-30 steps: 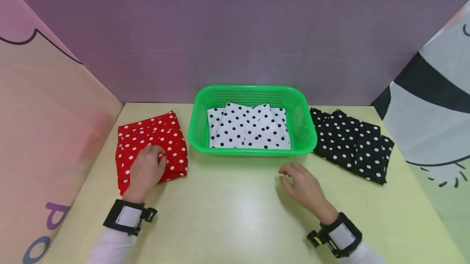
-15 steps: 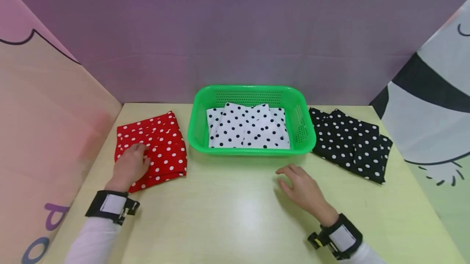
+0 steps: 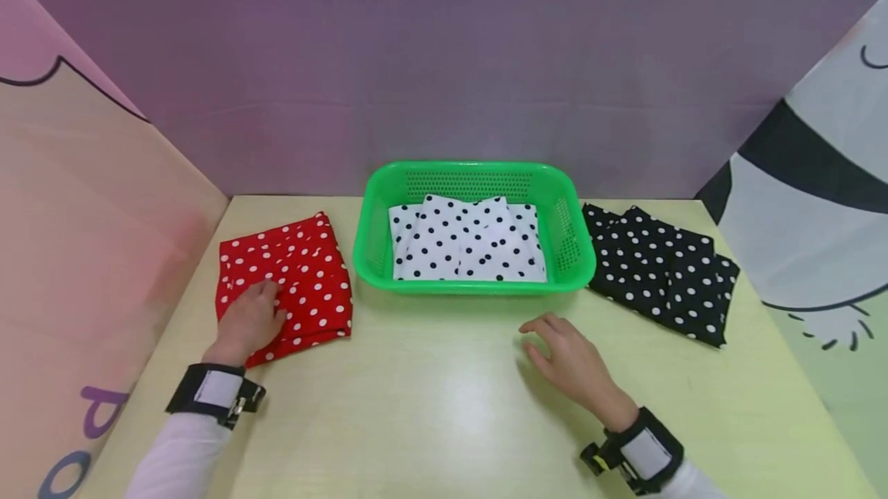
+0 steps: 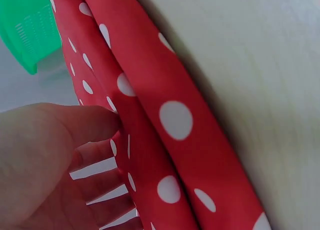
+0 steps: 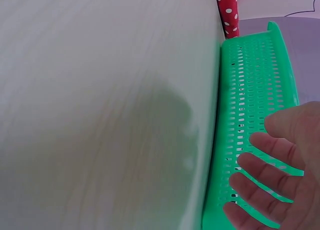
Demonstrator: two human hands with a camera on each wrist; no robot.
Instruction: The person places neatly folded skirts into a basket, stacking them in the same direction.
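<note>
resting flat on the near left part of the red dotted cloth [image 3: 287, 279], the left hand [image 3: 247, 320] has its fingers [image 4: 97, 187] straight and slightly apart, their tips lying against the folded layers, with most of the cloth stretching away beyond the fingertips toward the green basket [image 3: 378, 210]. the right hand [image 3: 570, 360] hovers over the pale table [image 3: 430, 399] just in front of the basket's near wall, fingers [image 5: 265, 177] spread and loosely bent, holding nothing. a white dotted cloth [image 3: 468, 241] lies folded in the basket, and a black dotted cloth [image 3: 659, 268] lies on the table to its right
</note>
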